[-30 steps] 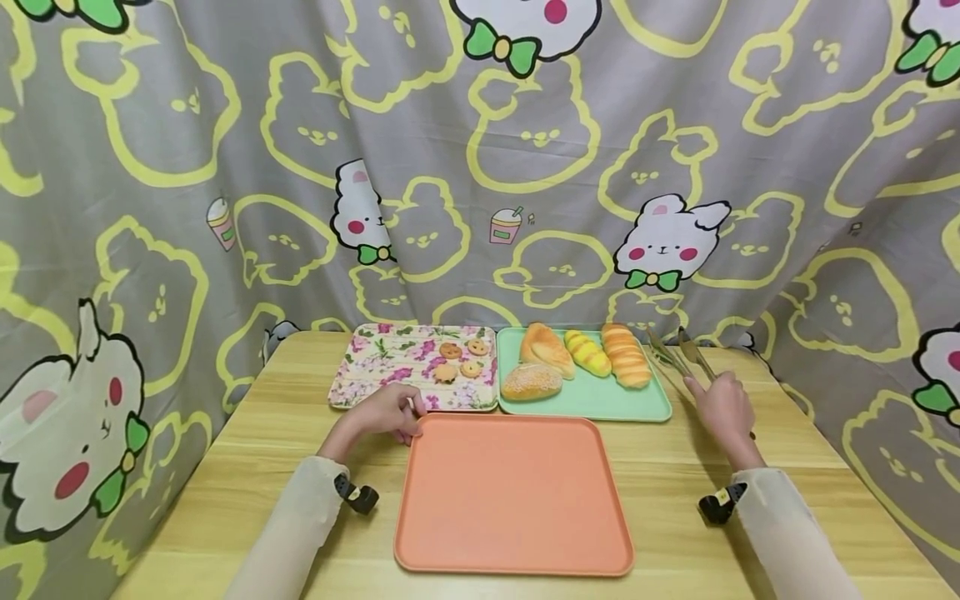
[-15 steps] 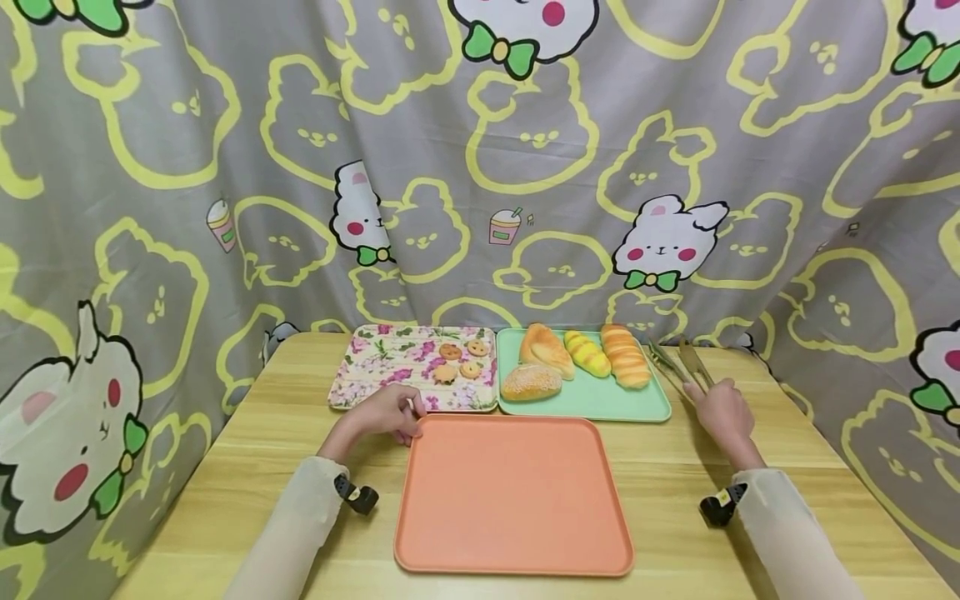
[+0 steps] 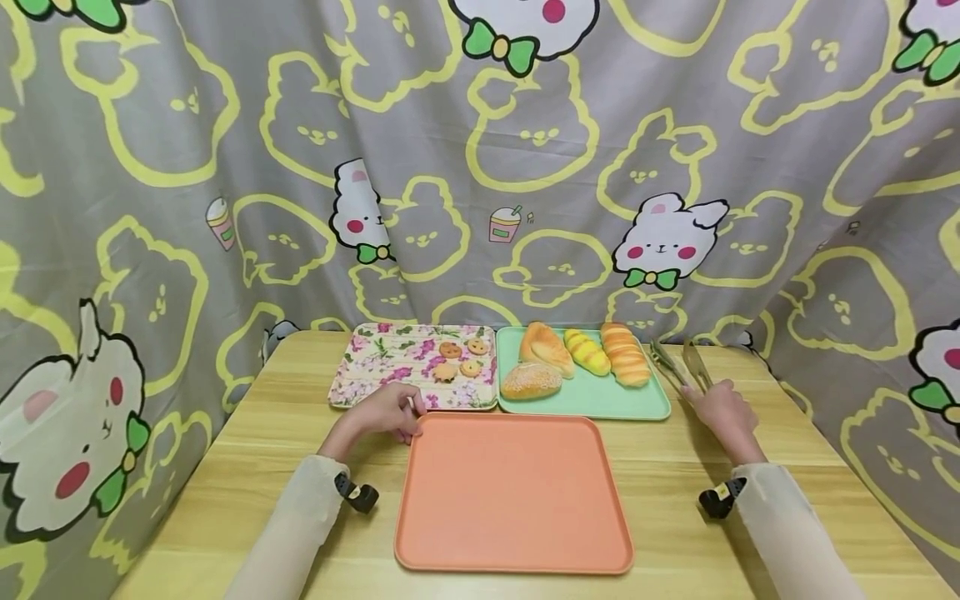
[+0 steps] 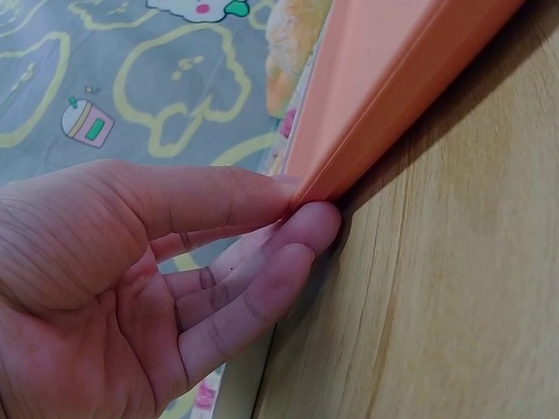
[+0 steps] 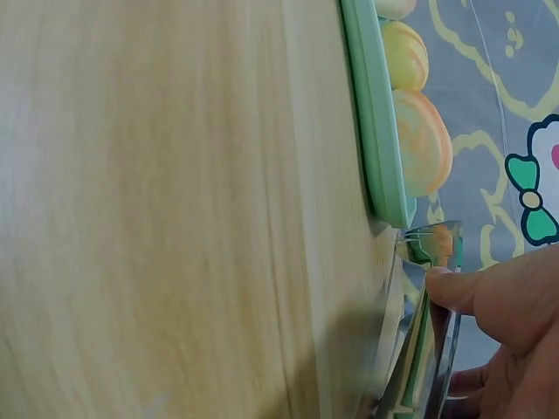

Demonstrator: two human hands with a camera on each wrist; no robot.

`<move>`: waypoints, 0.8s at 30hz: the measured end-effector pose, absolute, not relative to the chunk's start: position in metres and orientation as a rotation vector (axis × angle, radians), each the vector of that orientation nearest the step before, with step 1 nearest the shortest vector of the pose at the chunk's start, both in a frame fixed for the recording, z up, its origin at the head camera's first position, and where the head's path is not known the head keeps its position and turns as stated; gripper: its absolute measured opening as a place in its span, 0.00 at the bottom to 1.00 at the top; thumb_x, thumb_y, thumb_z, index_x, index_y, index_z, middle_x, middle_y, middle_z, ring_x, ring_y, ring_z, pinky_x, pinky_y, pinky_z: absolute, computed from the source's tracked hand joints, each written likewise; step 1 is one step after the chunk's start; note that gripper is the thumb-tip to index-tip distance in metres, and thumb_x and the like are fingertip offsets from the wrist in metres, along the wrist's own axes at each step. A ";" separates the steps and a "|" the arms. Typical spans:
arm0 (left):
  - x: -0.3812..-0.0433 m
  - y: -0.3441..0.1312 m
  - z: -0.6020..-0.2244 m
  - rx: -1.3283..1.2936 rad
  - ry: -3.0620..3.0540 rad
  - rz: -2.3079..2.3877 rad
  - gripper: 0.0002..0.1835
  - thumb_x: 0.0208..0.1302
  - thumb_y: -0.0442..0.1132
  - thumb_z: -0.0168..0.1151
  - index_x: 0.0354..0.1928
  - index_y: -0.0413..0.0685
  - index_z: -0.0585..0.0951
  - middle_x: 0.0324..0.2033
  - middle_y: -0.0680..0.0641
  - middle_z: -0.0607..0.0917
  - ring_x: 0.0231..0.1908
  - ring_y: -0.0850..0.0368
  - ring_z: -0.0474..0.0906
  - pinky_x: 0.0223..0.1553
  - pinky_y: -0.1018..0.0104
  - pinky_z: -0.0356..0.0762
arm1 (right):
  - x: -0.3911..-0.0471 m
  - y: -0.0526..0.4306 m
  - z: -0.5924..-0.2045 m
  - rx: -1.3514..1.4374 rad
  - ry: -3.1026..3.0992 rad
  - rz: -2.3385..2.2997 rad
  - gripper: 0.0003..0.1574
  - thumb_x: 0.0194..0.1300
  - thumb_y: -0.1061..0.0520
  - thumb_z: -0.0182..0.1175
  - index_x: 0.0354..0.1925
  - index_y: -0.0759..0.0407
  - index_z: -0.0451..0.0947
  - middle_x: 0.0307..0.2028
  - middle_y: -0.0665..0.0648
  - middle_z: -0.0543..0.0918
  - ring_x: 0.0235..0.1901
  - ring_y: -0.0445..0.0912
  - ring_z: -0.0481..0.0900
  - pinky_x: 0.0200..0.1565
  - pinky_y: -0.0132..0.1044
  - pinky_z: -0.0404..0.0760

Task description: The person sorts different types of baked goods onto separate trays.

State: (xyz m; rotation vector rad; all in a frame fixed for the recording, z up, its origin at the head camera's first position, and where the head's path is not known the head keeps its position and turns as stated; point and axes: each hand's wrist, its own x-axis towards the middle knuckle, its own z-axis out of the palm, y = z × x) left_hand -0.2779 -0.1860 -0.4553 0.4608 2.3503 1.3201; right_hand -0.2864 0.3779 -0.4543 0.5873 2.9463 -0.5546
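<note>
The orange tray [image 3: 513, 496] lies flat on the wooden table in the head view. At its far left corner my left hand [image 3: 387, 410] pinches the rim; the left wrist view shows thumb and fingers on either side of that corner [image 4: 325, 179]. To the right, my right hand [image 3: 727, 419] grips metal tongs [image 3: 697, 367], whose two arms stand apart and point away from me. Nothing is between the tong ends. They are beside the right edge of a green tray [image 3: 600, 406], seen also in the right wrist view, where the tongs [image 5: 419, 358] slant below the tray's corner.
Several breads lie on the green tray: a striped loaf [image 3: 626, 356], a yellow bread [image 3: 587, 352], a folded pastry [image 3: 545, 350] and a seeded bun [image 3: 531, 382]. A floral tray [image 3: 375, 367] with several small cookies [image 3: 450, 351] adjoins it. A patterned curtain [image 3: 442, 125] hangs behind.
The tongs in my right hand have shifted slightly; their arms have swung a little to the right. My left hand and the trays have stayed in place.
</note>
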 end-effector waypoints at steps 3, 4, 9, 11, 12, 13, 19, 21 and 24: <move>-0.279 -0.185 -0.456 0.465 2.346 1.321 0.10 0.56 0.23 0.68 0.39 0.30 0.78 0.20 0.45 0.84 0.22 0.54 0.84 0.26 0.61 0.85 | -0.285 0.379 -0.453 0.579 2.937 -0.556 0.61 0.75 0.31 0.43 0.67 0.90 0.47 0.55 0.89 0.69 0.50 0.77 0.76 0.41 0.58 0.77; -0.280 -0.185 -0.457 0.464 2.347 1.317 0.10 0.56 0.23 0.68 0.39 0.30 0.78 0.20 0.45 0.84 0.22 0.54 0.84 0.26 0.61 0.85 | -0.285 0.379 -0.453 0.577 2.933 -0.557 0.60 0.75 0.31 0.43 0.67 0.90 0.47 0.55 0.89 0.70 0.50 0.77 0.77 0.40 0.57 0.77; -0.283 -0.186 -0.458 0.459 2.357 1.304 0.10 0.56 0.24 0.69 0.39 0.32 0.79 0.20 0.46 0.84 0.22 0.55 0.84 0.26 0.62 0.85 | -0.282 0.378 -0.450 0.569 2.919 -0.544 0.61 0.74 0.31 0.45 0.67 0.89 0.48 0.54 0.89 0.70 0.46 0.74 0.79 0.36 0.53 0.76; -0.284 -0.186 -0.458 0.457 2.363 1.306 0.10 0.56 0.24 0.69 0.39 0.32 0.79 0.20 0.45 0.84 0.22 0.55 0.84 0.26 0.62 0.85 | -0.281 0.377 -0.448 0.555 2.912 -0.539 0.62 0.74 0.31 0.46 0.68 0.89 0.46 0.55 0.89 0.70 0.45 0.72 0.79 0.36 0.52 0.76; -0.284 -0.186 -0.458 0.454 2.365 1.308 0.10 0.56 0.24 0.69 0.39 0.32 0.79 0.21 0.45 0.84 0.22 0.55 0.84 0.26 0.62 0.85 | -0.281 0.378 -0.446 0.549 2.908 -0.540 0.63 0.73 0.31 0.46 0.68 0.89 0.46 0.55 0.88 0.70 0.44 0.71 0.79 0.36 0.52 0.76; -0.284 -0.185 -0.459 0.450 2.366 1.310 0.10 0.56 0.24 0.69 0.39 0.32 0.79 0.21 0.45 0.84 0.22 0.54 0.84 0.27 0.62 0.85 | -0.281 0.378 -0.445 0.541 2.906 -0.542 0.63 0.73 0.30 0.46 0.68 0.89 0.45 0.55 0.88 0.70 0.44 0.71 0.79 0.36 0.52 0.76; -0.281 -0.184 -0.460 0.456 2.375 1.314 0.11 0.57 0.25 0.69 0.41 0.30 0.79 0.23 0.41 0.85 0.24 0.54 0.85 0.28 0.60 0.86 | -0.279 0.374 -0.433 0.489 2.957 -0.592 0.61 0.72 0.30 0.50 0.66 0.87 0.51 0.55 0.90 0.66 0.52 0.78 0.72 0.42 0.62 0.77; -0.281 -0.185 -0.457 0.471 2.405 1.284 0.11 0.57 0.26 0.69 0.42 0.31 0.80 0.24 0.41 0.86 0.24 0.54 0.85 0.30 0.60 0.86 | -0.280 0.368 -0.428 0.445 2.990 -0.601 0.62 0.71 0.30 0.50 0.69 0.85 0.49 0.58 0.90 0.64 0.55 0.81 0.68 0.46 0.67 0.75; -0.284 -0.187 -0.448 0.519 2.499 1.227 0.10 0.61 0.29 0.69 0.43 0.32 0.81 0.25 0.40 0.85 0.25 0.50 0.85 0.31 0.58 0.85 | -0.285 0.354 -0.417 0.341 3.053 -0.611 0.63 0.71 0.28 0.50 0.71 0.82 0.49 0.61 0.89 0.63 0.57 0.82 0.66 0.49 0.70 0.73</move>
